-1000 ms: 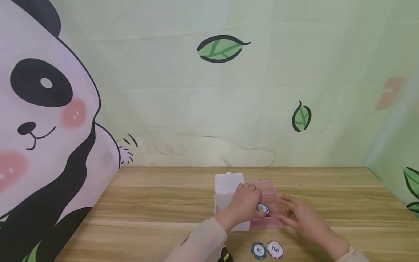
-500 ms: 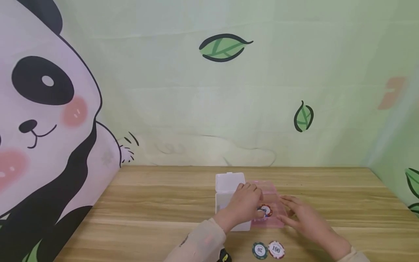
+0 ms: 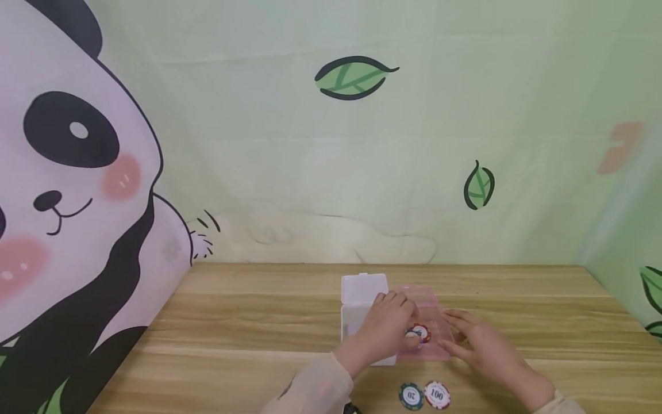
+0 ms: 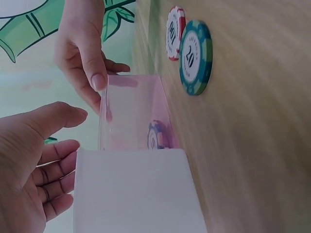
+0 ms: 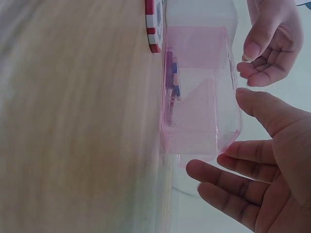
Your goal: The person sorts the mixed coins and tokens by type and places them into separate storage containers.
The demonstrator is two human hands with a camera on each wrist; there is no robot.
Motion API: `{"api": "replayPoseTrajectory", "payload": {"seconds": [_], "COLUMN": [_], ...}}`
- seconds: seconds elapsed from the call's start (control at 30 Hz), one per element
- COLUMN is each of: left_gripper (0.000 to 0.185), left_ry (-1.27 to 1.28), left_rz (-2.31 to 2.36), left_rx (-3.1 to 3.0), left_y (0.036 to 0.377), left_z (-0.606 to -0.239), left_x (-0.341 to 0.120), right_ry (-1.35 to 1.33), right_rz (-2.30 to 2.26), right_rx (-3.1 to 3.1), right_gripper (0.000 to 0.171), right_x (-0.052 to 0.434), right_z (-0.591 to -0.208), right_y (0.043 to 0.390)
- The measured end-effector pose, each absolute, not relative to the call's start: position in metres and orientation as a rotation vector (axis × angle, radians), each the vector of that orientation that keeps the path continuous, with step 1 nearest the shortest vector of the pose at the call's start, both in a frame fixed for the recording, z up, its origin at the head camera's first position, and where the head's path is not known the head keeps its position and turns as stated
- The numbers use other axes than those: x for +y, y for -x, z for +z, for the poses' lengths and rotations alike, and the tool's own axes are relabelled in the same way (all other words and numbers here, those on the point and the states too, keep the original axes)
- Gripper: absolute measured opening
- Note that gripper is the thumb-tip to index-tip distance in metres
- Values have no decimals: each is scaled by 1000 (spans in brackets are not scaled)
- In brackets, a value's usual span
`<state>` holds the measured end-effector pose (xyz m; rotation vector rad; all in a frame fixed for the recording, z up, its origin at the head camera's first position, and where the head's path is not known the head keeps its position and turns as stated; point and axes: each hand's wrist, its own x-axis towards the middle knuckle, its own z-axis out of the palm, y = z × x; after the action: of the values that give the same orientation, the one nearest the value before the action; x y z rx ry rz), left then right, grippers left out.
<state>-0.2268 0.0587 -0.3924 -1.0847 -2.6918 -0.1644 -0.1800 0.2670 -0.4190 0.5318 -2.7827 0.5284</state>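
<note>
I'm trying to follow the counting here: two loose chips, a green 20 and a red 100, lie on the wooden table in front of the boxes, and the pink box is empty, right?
Not quite: the pink box is not empty. The left wrist view shows a chip lying on its floor. The green 20 chip and the red 100 chip do lie loose on the wooden table in front of the boxes.

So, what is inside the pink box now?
Inside the pink box one chip with blue and red edges lies on the bottom. In the head view the left hand covers part of the box, so more there cannot be excluded.
</note>
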Motion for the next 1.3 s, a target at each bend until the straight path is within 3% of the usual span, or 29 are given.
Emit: {"api": "replayPoseTrajectory", "payload": {"seconds": [1.3], "left_gripper": [36], "left_ry": [1205], "left_rz": [-348], "left_rx": [-2481], "left_y": [170], "left_z": [-404], "left_x": [34], "right_ry": [-500], "right_rz": [515], "right_rx": [-2793], "right_gripper": [57], "right_x": [266], "right_z": [-421], "right_y": [180]}}
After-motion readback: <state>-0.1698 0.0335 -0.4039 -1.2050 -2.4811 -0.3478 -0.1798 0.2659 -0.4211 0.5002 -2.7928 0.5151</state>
